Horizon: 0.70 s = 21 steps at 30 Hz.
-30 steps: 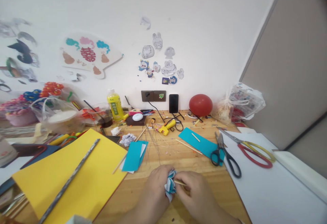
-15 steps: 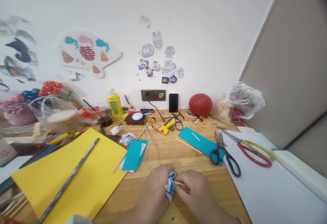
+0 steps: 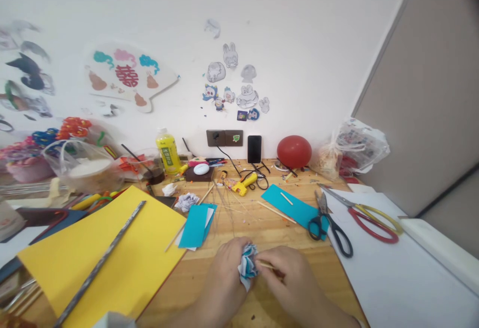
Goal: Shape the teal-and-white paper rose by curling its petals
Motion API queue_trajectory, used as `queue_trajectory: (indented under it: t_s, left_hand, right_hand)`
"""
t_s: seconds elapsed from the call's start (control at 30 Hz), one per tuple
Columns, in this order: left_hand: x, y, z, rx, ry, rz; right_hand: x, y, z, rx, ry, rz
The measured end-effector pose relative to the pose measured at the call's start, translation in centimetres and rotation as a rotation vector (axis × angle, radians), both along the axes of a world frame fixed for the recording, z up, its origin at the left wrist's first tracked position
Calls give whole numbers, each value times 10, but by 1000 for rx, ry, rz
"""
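At the front middle of the table, my left hand (image 3: 228,270) is closed around a blue-and-white paper flower (image 3: 248,264) with ruffled layers. My right hand (image 3: 290,275) pinches a thin wooden stick (image 3: 266,265), whose tip points at the flower's right side. Whether the tip touches the petals I cannot tell. Beyond my left hand lie folded blue paper pieces (image 3: 194,226). A blue paper strip (image 3: 294,206) lies past my right hand, with black-handled scissors (image 3: 325,223) across its right end.
Yellow paper (image 3: 112,248) with a grey patterned rod (image 3: 103,260) covers the left. White sheets (image 3: 404,263) and red-and-yellow-handled scissors (image 3: 374,221) are at right. A yellow glue gun (image 3: 245,184), bottle (image 3: 168,151), phone (image 3: 254,149) and red balloon (image 3: 294,151) stand towards the wall.
The flower has turned slightly in my left hand and shows more of its ruffled layers. My right hand has shifted a little, still holding the stick at the flower's side.
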<state>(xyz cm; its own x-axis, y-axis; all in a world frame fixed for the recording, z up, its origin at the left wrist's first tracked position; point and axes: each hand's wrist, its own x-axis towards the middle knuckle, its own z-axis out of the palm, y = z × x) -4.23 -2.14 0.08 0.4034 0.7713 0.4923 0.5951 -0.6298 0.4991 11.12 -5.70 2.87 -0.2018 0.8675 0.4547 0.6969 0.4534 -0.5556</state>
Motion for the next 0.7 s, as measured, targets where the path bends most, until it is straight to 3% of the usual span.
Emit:
queue_trajectory:
  t_s: [0.2,0.37,0.53,0.7]
  left_hand:
    - [0,1,-4,-17,-12,-32]
    - [-2,1,-9,-11,-21,-28]
    - [-1,0,-5,17,-48,-29]
    - [-1,-1,0,-26,-62,-77]
  right_hand:
    - [0,5,1,-231,157,95]
    - [-1,4,2,-311,251,100]
    - [2,4,3,-283,258,116]
    - [7,5,4,-128,283,53]
